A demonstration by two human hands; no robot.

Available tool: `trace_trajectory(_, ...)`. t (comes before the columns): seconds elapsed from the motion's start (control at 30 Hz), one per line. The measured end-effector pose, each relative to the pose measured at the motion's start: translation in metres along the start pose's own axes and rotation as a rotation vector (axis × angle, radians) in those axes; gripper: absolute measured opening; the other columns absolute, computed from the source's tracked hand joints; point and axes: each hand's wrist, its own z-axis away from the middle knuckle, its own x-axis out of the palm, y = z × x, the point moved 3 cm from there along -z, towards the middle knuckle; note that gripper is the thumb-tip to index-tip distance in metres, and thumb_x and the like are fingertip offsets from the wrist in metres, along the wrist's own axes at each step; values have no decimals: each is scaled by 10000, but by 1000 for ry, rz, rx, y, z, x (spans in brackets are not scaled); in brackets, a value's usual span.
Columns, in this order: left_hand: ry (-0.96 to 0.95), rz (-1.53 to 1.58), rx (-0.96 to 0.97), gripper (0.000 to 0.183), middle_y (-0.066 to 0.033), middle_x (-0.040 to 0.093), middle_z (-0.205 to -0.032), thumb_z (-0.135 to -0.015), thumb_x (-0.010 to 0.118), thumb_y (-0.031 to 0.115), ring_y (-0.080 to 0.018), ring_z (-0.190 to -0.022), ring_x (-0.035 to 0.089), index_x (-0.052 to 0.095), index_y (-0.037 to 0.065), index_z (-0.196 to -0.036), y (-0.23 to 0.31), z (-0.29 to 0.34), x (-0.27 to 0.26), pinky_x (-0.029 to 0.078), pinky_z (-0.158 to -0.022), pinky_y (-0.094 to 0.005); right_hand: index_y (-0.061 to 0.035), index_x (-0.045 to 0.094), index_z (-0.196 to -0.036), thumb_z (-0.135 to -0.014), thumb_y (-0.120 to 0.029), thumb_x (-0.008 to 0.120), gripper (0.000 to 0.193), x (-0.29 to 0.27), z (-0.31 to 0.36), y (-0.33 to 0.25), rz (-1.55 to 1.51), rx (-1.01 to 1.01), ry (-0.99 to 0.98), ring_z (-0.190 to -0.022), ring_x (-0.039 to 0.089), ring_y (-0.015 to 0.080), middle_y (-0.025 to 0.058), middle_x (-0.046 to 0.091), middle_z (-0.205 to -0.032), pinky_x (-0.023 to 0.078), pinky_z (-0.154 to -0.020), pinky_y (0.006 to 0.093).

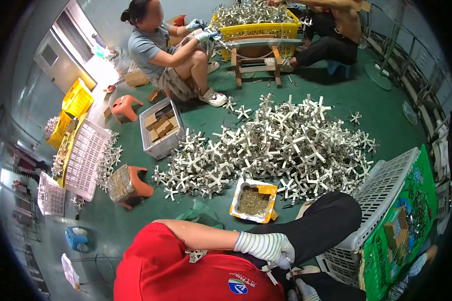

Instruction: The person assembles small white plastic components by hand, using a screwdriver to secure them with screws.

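My left hand, in a white striped knit glove, is closed at the lower middle, over my dark-trousered legs. A white part with several arms, like a small star, shows at its fingers. Just below, near the lower edge, my gloved right hand is partly cut off, its fingers bent around something thin and dark that I cannot make out. Beyond my knee spreads a large heap of white star-shaped parts. A white and orange tub of small brownish pieces stands at the heap's near edge.
An upturned grey crate with a green sheet bearing small metal pieces is close on my right. A carton-filled crate and orange stools are left. Two people sit by a full yellow basket at the back.
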Motion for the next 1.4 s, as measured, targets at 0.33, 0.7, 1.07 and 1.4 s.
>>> trace_trajectory(0.33, 8, -197, -148, 258, -111, 735, -828, -895, 784, 202, -205, -743, 709, 734, 23, -1074, 29, 0, 18, 549, -672, -344, -89, 703, -1305, -934, -103, 712, 372, 1, 11, 13, 141, -15, 18, -938, 720, 329, 171, 734, -1077, 572, -836, 404)
trace_trajectory(0.7, 63, -388, 98, 248, -160, 727, -858, -906, 757, 230, -294, -822, 721, 725, 23, -1038, 28, -4, 30, 548, -730, -391, 41, 657, -1300, -950, -285, 713, 482, -21, 7, 18, -973, 666, -268, -555, 472, 36, 44, 708, -903, 349, -493, 175)
trace_trajectory(1.07, 67, -425, 47, 251, -169, 734, -885, -893, 760, 232, -322, -850, 725, 732, 29, -1037, 20, -15, 33, 555, -761, -400, -52, 726, -1204, -919, -113, 712, 292, -16, 12, 6, 196, -169, 144, -829, 700, 287, 133, 721, -924, 573, -806, 365)
trace_trajectory(1.4, 63, -391, 63, 220, -144, 733, -865, -931, 726, 222, -275, -821, 720, 725, 30, -1038, 20, -13, 27, 550, -746, -375, 42, 716, -1186, -978, -155, 641, 296, -35, -12, 11, -919, 592, -266, -536, 492, 54, 39, 687, -817, 355, -452, 207)
